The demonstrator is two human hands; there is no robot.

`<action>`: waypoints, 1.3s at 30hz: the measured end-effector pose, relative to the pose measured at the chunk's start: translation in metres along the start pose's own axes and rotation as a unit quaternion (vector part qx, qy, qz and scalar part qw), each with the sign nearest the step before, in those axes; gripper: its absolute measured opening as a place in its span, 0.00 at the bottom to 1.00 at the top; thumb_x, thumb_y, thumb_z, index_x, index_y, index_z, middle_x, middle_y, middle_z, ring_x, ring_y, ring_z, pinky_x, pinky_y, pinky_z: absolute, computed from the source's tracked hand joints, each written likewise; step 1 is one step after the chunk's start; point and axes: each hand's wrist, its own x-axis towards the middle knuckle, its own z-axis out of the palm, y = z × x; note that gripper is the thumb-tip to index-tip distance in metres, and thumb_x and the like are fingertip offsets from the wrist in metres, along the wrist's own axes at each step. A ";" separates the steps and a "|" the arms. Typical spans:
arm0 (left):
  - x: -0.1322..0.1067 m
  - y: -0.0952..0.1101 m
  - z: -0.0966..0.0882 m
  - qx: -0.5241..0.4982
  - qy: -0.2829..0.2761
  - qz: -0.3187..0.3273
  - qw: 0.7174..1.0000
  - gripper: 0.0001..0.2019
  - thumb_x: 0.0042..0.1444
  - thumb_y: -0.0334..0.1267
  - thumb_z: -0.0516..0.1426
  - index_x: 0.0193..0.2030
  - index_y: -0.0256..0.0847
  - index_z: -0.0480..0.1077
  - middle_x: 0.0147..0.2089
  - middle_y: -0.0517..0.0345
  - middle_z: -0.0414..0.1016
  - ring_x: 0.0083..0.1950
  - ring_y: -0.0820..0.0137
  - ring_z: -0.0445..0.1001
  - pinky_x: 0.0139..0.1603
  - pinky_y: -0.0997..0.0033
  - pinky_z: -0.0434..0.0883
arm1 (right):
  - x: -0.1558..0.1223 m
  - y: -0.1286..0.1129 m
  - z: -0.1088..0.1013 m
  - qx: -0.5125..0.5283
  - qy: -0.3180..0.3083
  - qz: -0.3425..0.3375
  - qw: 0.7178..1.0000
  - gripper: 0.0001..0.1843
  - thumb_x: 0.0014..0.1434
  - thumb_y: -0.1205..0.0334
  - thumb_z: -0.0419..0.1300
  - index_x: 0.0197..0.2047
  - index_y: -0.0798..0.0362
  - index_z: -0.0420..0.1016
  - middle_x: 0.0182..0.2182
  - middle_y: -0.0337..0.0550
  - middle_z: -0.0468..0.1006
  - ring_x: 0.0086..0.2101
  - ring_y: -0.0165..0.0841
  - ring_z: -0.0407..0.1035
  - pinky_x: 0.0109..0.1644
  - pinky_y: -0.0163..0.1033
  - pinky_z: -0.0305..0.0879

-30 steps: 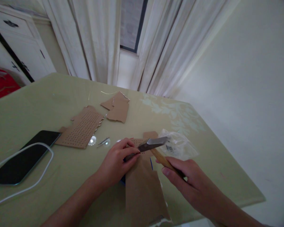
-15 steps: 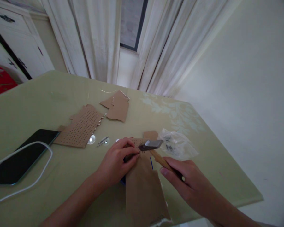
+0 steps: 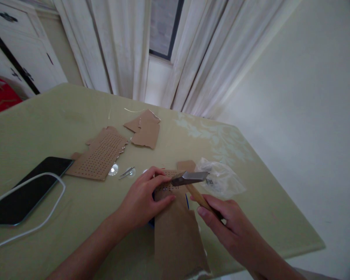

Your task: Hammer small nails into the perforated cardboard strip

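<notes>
In my right hand [image 3: 221,221] is a hammer [image 3: 191,178], its wooden handle wrapped by my fingers and its metal head just above a sheet of cardboard [image 3: 177,233]. Rows of small holes mark the far part of that sheet. My left hand [image 3: 147,194] lies at the sheet's left edge, thumb and fingers apart, fingertips close to the hammer head. Nothing shows between them. Under the cardboard a blue object [image 3: 187,201] peeks out at the sides; most of it is hidden.
Left of my hands lie a hole-punched cardboard piece [image 3: 97,157], thin metal pins [image 3: 126,173], and a black phone [image 3: 32,190] with a white cable [image 3: 62,190] across it. Torn cardboard scraps [image 3: 147,134] lie farther back. A clear plastic bag [image 3: 221,179] sits at the right.
My left thumb and fingers have parted from a pinch, uncovering more of the holes. The hammer head has shifted slightly right and turned a little; my right hand still grips it.
</notes>
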 end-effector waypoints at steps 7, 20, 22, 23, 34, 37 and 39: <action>0.000 0.001 0.000 -0.014 -0.019 -0.025 0.999 0.19 0.61 0.39 0.70 0.60 0.50 0.82 0.58 0.52 0.78 0.60 0.56 0.80 0.64 0.54 0.78 | 0.002 0.005 0.006 -0.015 -0.015 0.005 1.000 0.22 0.80 0.47 0.54 0.36 0.50 0.71 0.26 0.33 0.68 0.27 0.32 0.65 0.35 0.39 0.55; 0.000 0.000 0.003 -0.054 0.058 -0.120 0.990 0.27 0.67 0.48 0.65 0.71 0.48 0.72 0.64 0.48 0.75 0.47 0.64 0.77 0.50 0.61 0.80 | 0.030 0.025 0.000 0.267 0.130 -0.035 0.954 0.25 0.76 0.42 0.63 0.59 0.55 0.84 0.18 0.27 0.64 0.17 0.25 0.55 0.21 0.32 0.52; 0.000 -0.004 0.006 -0.094 0.094 -0.183 0.974 0.29 0.70 0.53 0.61 0.74 0.46 0.68 0.65 0.46 0.76 0.43 0.66 0.75 0.42 0.65 0.78 | 0.048 0.037 0.008 0.379 0.154 -0.039 0.912 0.26 0.72 0.42 0.67 0.58 0.56 0.85 0.19 0.28 0.66 0.15 0.24 0.56 0.18 0.30 0.54; 0.001 -0.006 0.007 -0.127 0.102 -0.213 0.963 0.30 0.70 0.55 0.60 0.74 0.45 0.68 0.66 0.45 0.77 0.44 0.65 0.77 0.42 0.64 0.79 | 0.056 0.043 0.013 0.432 0.151 -0.039 0.888 0.25 0.71 0.42 0.69 0.57 0.56 0.86 0.19 0.27 0.65 0.14 0.24 0.57 0.17 0.29 0.56; -0.001 -0.002 0.010 -0.265 0.037 -0.399 0.877 0.26 0.56 0.65 0.67 0.44 0.43 0.86 0.50 0.48 0.89 0.56 0.49 0.83 0.57 0.56 0.80 | 0.076 0.089 0.034 0.600 0.081 0.000 0.796 0.24 0.69 0.44 0.71 0.58 0.52 0.87 0.19 0.24 0.62 0.12 0.21 0.49 0.13 0.26 0.59; -0.001 0.000 0.002 -0.215 0.028 -0.387 0.897 0.24 0.59 0.64 0.65 0.40 0.45 0.87 0.46 0.51 0.89 0.54 0.51 0.83 0.57 0.58 0.79 | 0.069 0.092 0.022 0.579 0.054 0.005 0.813 0.25 0.70 0.46 0.71 0.63 0.52 0.86 0.21 0.28 0.66 0.13 0.21 0.55 0.16 0.27 0.60; -0.002 0.000 -0.003 -0.182 0.020 -0.378 0.908 0.23 0.62 0.64 0.63 0.40 0.46 0.87 0.45 0.52 0.88 0.53 0.52 0.82 0.56 0.59 0.79 | 0.060 0.092 0.014 0.550 0.026 -0.001 0.835 0.26 0.71 0.46 0.70 0.65 0.52 0.85 0.21 0.30 0.68 0.14 0.22 0.57 0.17 0.27 0.59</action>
